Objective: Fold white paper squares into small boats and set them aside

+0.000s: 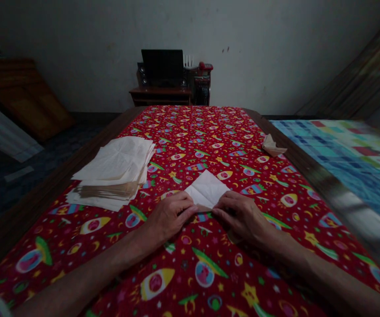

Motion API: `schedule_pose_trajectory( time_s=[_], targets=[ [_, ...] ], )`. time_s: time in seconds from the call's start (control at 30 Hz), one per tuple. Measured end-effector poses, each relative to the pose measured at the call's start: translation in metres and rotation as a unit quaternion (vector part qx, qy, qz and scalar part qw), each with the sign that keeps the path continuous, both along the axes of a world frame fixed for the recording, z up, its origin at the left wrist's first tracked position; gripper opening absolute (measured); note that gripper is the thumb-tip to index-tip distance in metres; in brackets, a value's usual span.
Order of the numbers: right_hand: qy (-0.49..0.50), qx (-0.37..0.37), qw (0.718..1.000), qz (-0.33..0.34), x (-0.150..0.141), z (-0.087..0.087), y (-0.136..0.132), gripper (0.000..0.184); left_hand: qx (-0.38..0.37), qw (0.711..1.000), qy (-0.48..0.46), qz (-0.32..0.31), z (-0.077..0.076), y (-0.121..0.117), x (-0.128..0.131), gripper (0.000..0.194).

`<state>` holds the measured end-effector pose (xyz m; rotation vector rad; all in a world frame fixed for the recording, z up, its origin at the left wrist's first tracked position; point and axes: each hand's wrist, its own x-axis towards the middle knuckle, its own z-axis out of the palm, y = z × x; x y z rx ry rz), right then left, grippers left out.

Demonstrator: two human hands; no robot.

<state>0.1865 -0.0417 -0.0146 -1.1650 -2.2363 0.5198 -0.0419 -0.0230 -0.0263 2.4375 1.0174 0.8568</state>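
The folded sheet (pixel 207 187) lies on the red patterned cloth (pixel 190 248) that covers the tabletop (pixel 53 187), about midway between the left and right edges and nearer the person's edge than the far one. It sits directly between the two hands, one corner pointing to the far edge, a narrow brownish fold running along its near side. The left hand (pixel 173 213) holds the left end of that fold, thumb and bent fingers drawn close together; the right hand (pixel 239 213) holds the right end in the same narrow way. Between them, the white, creased middle of the sheet is uncovered. Toward the left edge rests a loose stack of papers (pixel 117 160), and by the right edge, farther off, stands a small folded paper piece (pixel 272 146)
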Motion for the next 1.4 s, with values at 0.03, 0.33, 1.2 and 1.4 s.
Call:
schedule_pose_trajectory(
  time_s=[0.03, 0.33, 1.2, 1.4],
  targets=[
    [0.001, -0.001, 1.0, -0.003, 0.0, 0.0, 0.0, 0.022, -0.002, 1.0, -0.001, 0.003, 0.0, 0.0, 0.001, 0.03],
    [-0.015, 0.022, 1.0, -0.001, 0.0, -0.006, 0.001, 0.019, 0.007, 1.0, 0.017, 0.011, 0.006, 0.0, 0.002, 0.019],
    [-0.054, 0.035, 0.998, -0.008, -0.002, -0.003, -0.001, 0.021, -0.03, 0.995, 0.048, 0.077, 0.006, 0.005, 0.007, 0.018],
    [-0.056, 0.035, 0.998, -0.024, -0.003, -0.007, 0.001, 0.018, -0.034, 0.991, 0.08, 0.106, 0.011, 0.006, 0.01, 0.019]
  ],
)
